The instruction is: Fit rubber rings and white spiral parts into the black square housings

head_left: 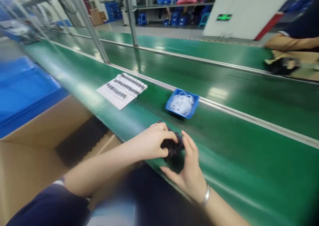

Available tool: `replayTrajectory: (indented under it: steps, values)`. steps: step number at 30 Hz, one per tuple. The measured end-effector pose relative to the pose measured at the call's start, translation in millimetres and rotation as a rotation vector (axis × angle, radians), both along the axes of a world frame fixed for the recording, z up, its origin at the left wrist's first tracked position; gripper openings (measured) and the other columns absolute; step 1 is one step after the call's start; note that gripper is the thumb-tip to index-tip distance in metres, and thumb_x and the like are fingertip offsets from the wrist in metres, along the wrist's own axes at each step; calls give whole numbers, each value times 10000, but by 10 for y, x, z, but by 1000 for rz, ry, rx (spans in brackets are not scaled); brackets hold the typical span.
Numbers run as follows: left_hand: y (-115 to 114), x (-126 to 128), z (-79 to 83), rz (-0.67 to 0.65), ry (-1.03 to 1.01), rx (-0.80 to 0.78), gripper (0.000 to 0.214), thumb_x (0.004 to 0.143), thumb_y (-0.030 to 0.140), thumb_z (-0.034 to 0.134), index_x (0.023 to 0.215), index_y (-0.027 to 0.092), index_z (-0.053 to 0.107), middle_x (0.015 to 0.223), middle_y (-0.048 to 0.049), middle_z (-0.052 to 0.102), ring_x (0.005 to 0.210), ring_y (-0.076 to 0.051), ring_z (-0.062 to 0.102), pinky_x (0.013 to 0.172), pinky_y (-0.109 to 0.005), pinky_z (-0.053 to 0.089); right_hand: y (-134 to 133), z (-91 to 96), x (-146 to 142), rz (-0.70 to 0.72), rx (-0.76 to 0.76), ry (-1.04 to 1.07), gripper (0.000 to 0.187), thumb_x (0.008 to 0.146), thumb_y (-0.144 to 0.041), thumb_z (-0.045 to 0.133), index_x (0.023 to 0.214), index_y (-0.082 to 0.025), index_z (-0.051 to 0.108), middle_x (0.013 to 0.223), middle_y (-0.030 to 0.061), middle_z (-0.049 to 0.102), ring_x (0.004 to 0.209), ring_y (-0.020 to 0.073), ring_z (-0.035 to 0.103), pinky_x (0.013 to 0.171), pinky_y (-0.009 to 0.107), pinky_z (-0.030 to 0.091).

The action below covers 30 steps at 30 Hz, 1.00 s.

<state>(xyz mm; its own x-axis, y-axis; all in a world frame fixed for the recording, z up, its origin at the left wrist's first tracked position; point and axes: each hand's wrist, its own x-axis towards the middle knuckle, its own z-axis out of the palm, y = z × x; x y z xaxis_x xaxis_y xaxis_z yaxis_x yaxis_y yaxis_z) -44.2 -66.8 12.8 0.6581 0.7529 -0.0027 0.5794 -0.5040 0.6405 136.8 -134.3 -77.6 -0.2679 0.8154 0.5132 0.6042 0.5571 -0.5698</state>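
Note:
My left hand point(159, 141) is closed around a small cluster of black plastic parts point(171, 146) at the near edge of the green bench. Its fingers bend over the top of the parts, and much of them is hidden under the hand. Just to the right, my right hand point(190, 166) has thumb and fingers spread wide, with the fingertips close beside the black parts; whether they touch is unclear. Beyond the hands stands a blue tray point(193, 110) filled with white rings point(181, 103). Farther left lies a white sheet point(119, 103) with rows of black-and-white pieces point(129, 84).
A cardboard box point(30, 159) holding black strips point(82, 139) stands below the bench at left, next to a blue bin point(25, 86). Metal posts point(92, 26) rise from the rail point(224, 108) behind the work surface. A co-worker's arm point(291, 41) is at far right.

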Motion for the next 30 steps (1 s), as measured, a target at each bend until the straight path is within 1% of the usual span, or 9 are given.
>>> replayTrajectory:
  steps: [2,4,8,11,14,17,21,26,30]
  values:
    - [-15,363,-103,-57,192,80,389,716,75,633,1072,225,679,954,-74,547,996,-275,547,941,-440,482,-46,-67,161,-49,-111,8,955,838,-384,691,1542,-216,67,1514,176,268,1412,352,295,1127,582,360]
    - [-13,589,-182,-93,341,142,395,729,86,619,1096,223,668,947,-97,540,968,-310,538,898,-486,481,-54,-136,293,-69,-186,31,900,850,-379,674,1528,-221,103,1488,168,293,1410,325,301,1139,545,364]
    - [84,766,-165,-156,460,153,353,745,120,650,1084,214,676,909,-101,548,945,-313,555,885,-468,470,-10,-205,462,-16,-250,81,867,833,-344,664,1507,-216,135,1476,162,275,1416,308,286,1154,506,356]
    - [207,755,-50,-195,445,57,363,767,151,673,1122,223,658,931,-81,588,936,-284,598,866,-406,481,24,-202,500,-10,-312,127,842,822,-289,643,1500,-227,147,1486,154,244,1422,298,281,1158,489,354]
    - [313,692,39,-225,357,14,327,865,122,534,1159,228,632,1001,-62,639,938,-230,631,847,-331,484,33,-187,496,-23,-352,152,876,794,-255,650,1503,-239,137,1516,149,186,1440,308,248,1166,502,335]
    - [367,635,65,-198,284,70,328,919,126,425,1146,233,636,1038,-54,654,945,-204,640,844,-301,483,26,-176,487,-34,-356,164,916,775,-272,680,1507,-241,129,1537,151,144,1456,315,215,1171,504,322]
    - [369,594,42,-139,345,154,305,909,147,458,1137,239,638,1017,-58,643,862,-199,653,793,-296,501,17,-170,487,-41,-364,169,953,769,-328,712,1512,-253,120,1554,153,109,1462,332,192,1161,523,327]
    - [365,543,-25,-165,423,219,315,871,92,472,1042,240,691,917,-51,651,788,-185,650,767,-278,513,15,-180,488,-44,-383,171,945,777,-356,712,1509,-253,124,1550,155,109,1460,327,199,1150,518,347]
    - [398,404,55,-128,360,263,328,921,115,422,1056,239,694,996,-44,669,868,-184,656,805,-283,524,11,-176,493,-59,-373,157,938,779,-373,709,1509,-251,134,1549,151,107,1465,327,181,1159,518,332]
